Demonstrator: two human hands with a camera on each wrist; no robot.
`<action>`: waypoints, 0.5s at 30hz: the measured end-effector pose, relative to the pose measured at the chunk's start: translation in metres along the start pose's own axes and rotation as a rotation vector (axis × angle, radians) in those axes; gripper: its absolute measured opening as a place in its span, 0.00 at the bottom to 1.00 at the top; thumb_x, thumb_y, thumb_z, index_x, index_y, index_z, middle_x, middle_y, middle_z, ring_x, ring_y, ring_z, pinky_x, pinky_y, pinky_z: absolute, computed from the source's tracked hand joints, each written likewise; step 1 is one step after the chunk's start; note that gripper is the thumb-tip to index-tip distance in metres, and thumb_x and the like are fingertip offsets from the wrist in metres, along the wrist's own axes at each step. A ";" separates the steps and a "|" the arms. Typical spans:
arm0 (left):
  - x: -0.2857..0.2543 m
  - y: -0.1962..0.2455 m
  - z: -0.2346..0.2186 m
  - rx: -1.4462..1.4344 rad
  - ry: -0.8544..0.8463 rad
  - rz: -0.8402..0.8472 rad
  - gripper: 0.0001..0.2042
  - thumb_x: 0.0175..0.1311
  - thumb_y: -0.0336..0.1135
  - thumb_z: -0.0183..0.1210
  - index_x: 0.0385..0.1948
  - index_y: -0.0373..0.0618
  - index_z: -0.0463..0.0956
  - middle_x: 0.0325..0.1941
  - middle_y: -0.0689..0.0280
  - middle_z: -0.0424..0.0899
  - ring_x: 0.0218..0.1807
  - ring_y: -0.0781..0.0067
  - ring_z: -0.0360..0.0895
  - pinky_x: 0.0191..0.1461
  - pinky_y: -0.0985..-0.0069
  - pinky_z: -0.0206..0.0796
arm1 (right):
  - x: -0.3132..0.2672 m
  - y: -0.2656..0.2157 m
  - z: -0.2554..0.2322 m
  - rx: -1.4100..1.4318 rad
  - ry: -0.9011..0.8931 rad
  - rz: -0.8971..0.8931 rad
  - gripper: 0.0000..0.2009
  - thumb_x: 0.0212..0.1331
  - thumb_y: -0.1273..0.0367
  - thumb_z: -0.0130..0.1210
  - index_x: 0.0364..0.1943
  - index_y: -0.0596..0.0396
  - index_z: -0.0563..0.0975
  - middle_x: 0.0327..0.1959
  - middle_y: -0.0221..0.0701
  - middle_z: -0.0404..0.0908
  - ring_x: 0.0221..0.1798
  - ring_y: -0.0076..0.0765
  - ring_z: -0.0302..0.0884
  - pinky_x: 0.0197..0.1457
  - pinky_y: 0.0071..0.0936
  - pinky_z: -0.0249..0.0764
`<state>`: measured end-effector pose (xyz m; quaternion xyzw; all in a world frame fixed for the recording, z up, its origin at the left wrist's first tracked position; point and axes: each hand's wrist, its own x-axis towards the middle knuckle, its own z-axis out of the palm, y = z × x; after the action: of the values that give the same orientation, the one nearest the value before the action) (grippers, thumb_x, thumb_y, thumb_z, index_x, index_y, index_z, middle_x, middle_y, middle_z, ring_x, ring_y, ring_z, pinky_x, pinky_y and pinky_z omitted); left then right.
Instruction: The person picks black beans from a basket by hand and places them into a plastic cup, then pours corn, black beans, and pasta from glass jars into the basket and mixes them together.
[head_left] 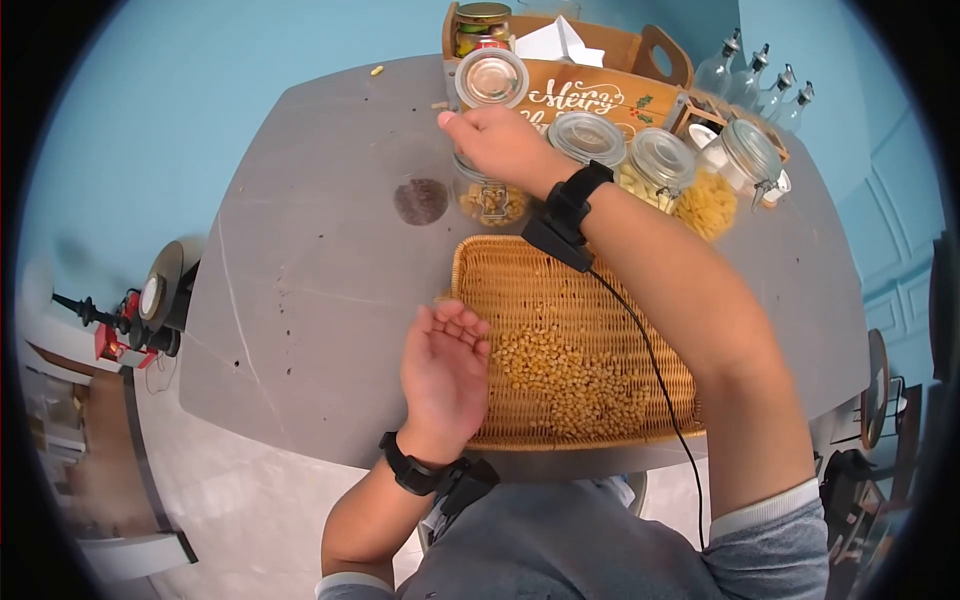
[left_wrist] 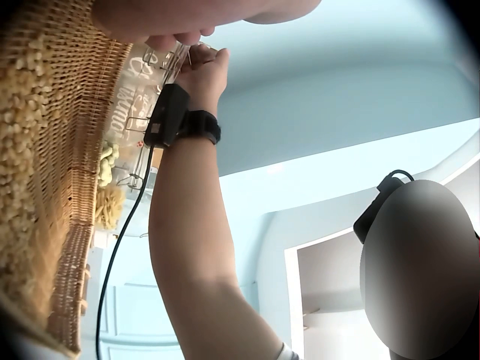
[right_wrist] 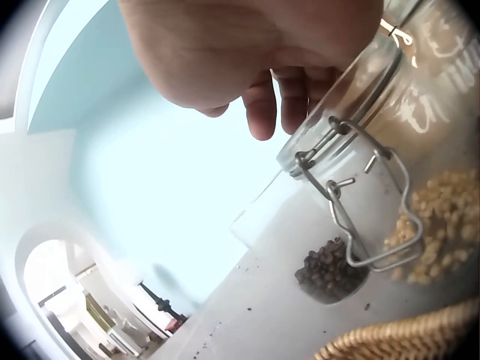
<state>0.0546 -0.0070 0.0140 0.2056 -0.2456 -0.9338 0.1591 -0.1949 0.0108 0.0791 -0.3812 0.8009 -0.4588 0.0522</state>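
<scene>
My right hand (head_left: 505,148) hovers over the mouth of a clip-top glass jar (head_left: 490,200), back of the hand upward. In the right wrist view its fingers (right_wrist: 262,112) hang down behind the jar's glass rim, with nothing visible between them. Yellow kernels (right_wrist: 442,217) lie inside this jar, whose lid (head_left: 492,78) stands raised. My left hand (head_left: 445,375) rests palm up along the left rim of a wicker basket (head_left: 640,290), fingers slightly bent and holding nothing. Corn kernels (head_left: 575,380) spread over the basket's bottom.
A clear glass container with dark beans (head_left: 421,202) stands left of the jar. More lidded jars (head_left: 660,165) line the right, before a wooden crate (head_left: 650,60) and glass bottles (head_left: 755,85). Dark bits (head_left: 288,335) dot the grey table. A cable (head_left: 655,360) crosses the basket.
</scene>
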 end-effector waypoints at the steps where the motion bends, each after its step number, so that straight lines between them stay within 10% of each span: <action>1: 0.002 -0.001 -0.001 0.019 -0.021 -0.002 0.15 0.75 0.48 0.44 0.39 0.49 0.74 0.38 0.69 0.76 0.43 0.72 0.73 0.48 0.74 0.64 | -0.004 -0.001 -0.004 -0.058 0.034 -0.135 0.21 0.67 0.58 0.49 0.25 0.65 0.77 0.22 0.45 0.77 0.30 0.50 0.76 0.39 0.41 0.73; 7: -0.001 0.006 0.002 0.155 -0.047 -0.154 0.13 0.72 0.44 0.49 0.46 0.46 0.74 0.42 0.69 0.78 0.45 0.73 0.74 0.51 0.74 0.65 | -0.098 -0.012 -0.057 -0.219 -0.325 -0.303 0.05 0.62 0.72 0.56 0.37 0.60 0.77 0.30 0.40 0.79 0.33 0.44 0.77 0.39 0.35 0.73; 15: -0.011 0.000 0.026 0.645 0.006 -0.255 0.17 0.69 0.40 0.52 0.57 0.48 0.72 0.49 0.73 0.76 0.52 0.79 0.70 0.57 0.76 0.60 | -0.158 0.056 -0.023 -0.480 -0.455 -0.342 0.20 0.47 0.82 0.55 0.50 0.64 0.77 0.47 0.44 0.75 0.52 0.52 0.74 0.55 0.39 0.72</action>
<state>0.0517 0.0073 0.0384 0.2774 -0.4998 -0.8199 -0.0315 -0.1253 0.1477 0.0065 -0.6031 0.7784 -0.1636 0.0605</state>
